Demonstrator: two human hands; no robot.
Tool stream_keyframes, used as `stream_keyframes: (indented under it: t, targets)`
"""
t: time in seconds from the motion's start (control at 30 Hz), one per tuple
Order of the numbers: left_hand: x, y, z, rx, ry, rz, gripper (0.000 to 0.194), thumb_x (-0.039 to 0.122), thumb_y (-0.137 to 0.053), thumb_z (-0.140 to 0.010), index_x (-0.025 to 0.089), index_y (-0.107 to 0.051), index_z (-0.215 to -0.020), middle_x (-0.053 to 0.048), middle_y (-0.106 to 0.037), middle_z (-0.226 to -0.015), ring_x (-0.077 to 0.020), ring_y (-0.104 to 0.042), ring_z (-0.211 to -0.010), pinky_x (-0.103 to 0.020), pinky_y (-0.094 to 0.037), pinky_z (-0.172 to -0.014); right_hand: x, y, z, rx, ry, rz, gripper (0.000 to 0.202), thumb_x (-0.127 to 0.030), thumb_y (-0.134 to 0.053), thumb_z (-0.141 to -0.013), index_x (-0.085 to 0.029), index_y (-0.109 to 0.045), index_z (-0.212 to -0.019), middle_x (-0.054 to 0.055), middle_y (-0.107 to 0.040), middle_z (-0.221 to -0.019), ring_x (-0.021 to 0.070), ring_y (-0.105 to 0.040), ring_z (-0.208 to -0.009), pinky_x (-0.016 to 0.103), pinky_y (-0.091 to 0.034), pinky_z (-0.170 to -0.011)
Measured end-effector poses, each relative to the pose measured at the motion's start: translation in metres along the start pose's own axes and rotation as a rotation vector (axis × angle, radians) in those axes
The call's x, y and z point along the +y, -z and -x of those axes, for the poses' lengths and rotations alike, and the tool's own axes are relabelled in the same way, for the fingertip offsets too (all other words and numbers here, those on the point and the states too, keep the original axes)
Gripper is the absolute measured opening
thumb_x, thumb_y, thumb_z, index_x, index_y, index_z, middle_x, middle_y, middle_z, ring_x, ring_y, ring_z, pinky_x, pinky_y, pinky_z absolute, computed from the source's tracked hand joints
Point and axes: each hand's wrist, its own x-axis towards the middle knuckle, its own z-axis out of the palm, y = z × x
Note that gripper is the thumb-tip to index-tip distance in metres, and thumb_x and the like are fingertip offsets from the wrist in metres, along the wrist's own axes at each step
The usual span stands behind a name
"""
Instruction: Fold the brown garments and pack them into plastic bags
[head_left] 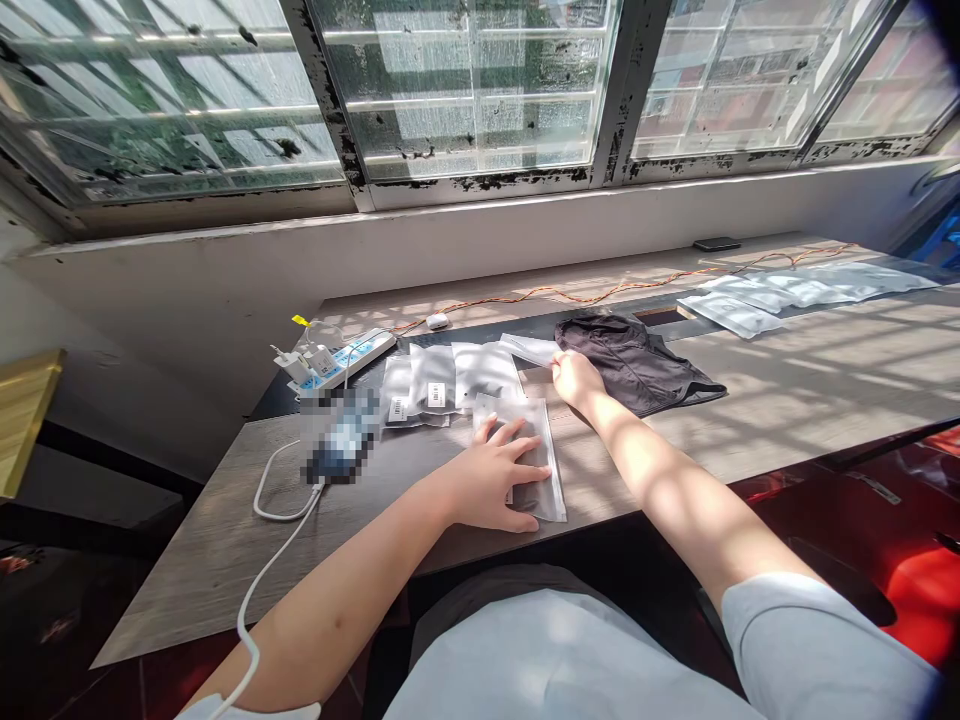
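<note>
My left hand (499, 475) lies with fingers spread over a frosted zip bag (557, 490) near the table's front edge. Something dark shows inside that bag. Beyond it, my right hand (577, 380) is closed on the end of a flat, whitish plastic bag (529, 348); the fingertips are partly hidden. Against the right hand lies a dark pair of underpants (637, 365), spread out on the table. To the left of that hand, several packed bags (435, 378) with dark contents overlap, and barcode labels show on two of them.
A power strip (341, 365) with chargers stands at the back left, near a blurred phone (345, 438) on a white cable (251, 600). Several more packed bags (795, 290) lie at the far right. A twisted wire (570, 296) runs along the back, below a dark flat object (716, 244).
</note>
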Motion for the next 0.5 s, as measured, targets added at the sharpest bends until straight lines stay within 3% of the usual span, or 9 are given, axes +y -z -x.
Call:
stream_keyframes:
  t: [0.07,0.17,0.27,0.37,0.5]
  targets:
    - [-0.002,-0.002,0.001,0.003,0.015,-0.012,0.066,0.063,-0.078,-0.086,0.042,-0.064,-0.147,-0.007,-0.044,-0.168,-0.0446,-0.026,-0.161,-0.072,-0.013,-0.129,-0.001,0.004,0.002,0.046,-0.021,-0.057,0.025,-0.022,-0.049,-0.103,-0.018,-0.068,-0.118,0.016,-0.069,-0.127,0.0256,-0.058,-0.111,0.031,-0.042,-0.090]
    - [-0.005,-0.008,-0.003,0.028,0.021,-0.028,0.059,0.058,-0.071,-0.094,0.040,-0.063,-0.149,-0.008,-0.046,-0.167,-0.0429,-0.028,-0.160,-0.072,-0.016,-0.129,-0.004,0.011,0.008,0.119,-0.027,-0.145,0.036,-0.021,-0.043,-0.104,-0.018,-0.058,-0.136,0.014,-0.069,-0.126,0.0239,-0.060,-0.107,0.029,-0.043,-0.090]
    - [-0.011,-0.012,-0.008,0.052,0.026,-0.054,0.060,0.054,-0.070,-0.097,0.035,-0.059,-0.153,-0.010,-0.049,-0.165,-0.0389,-0.034,-0.158,-0.066,-0.022,-0.129,-0.009,0.012,0.015,0.156,0.082,-0.219,0.034,-0.017,-0.041,-0.102,-0.015,-0.062,-0.129,0.014,-0.067,-0.120,0.0222,-0.060,-0.105,0.027,-0.043,-0.095]
    - [-0.019,-0.014,-0.012,0.149,0.076,-0.095,0.060,0.054,-0.068,-0.099,0.029,-0.058,-0.152,-0.012,-0.053,-0.160,-0.0351,-0.042,-0.153,-0.058,-0.028,-0.129,-0.016,0.008,0.021,0.073,0.223,-0.259,0.030,-0.013,-0.042,-0.099,-0.015,-0.070,-0.110,0.013,-0.065,-0.123,0.0210,-0.059,-0.113,0.024,-0.042,-0.103]
    - [-0.029,-0.020,-0.016,0.313,0.239,-0.146,0.050,0.050,-0.067,-0.099,0.027,-0.063,-0.143,-0.011,-0.056,-0.156,-0.0335,-0.046,-0.149,-0.052,-0.035,-0.125,-0.026,0.001,0.030,-0.085,0.406,-0.280,0.033,-0.020,-0.048,-0.101,-0.013,-0.072,-0.123,0.014,-0.060,-0.134,0.0227,-0.058,-0.122,0.029,-0.040,-0.112]
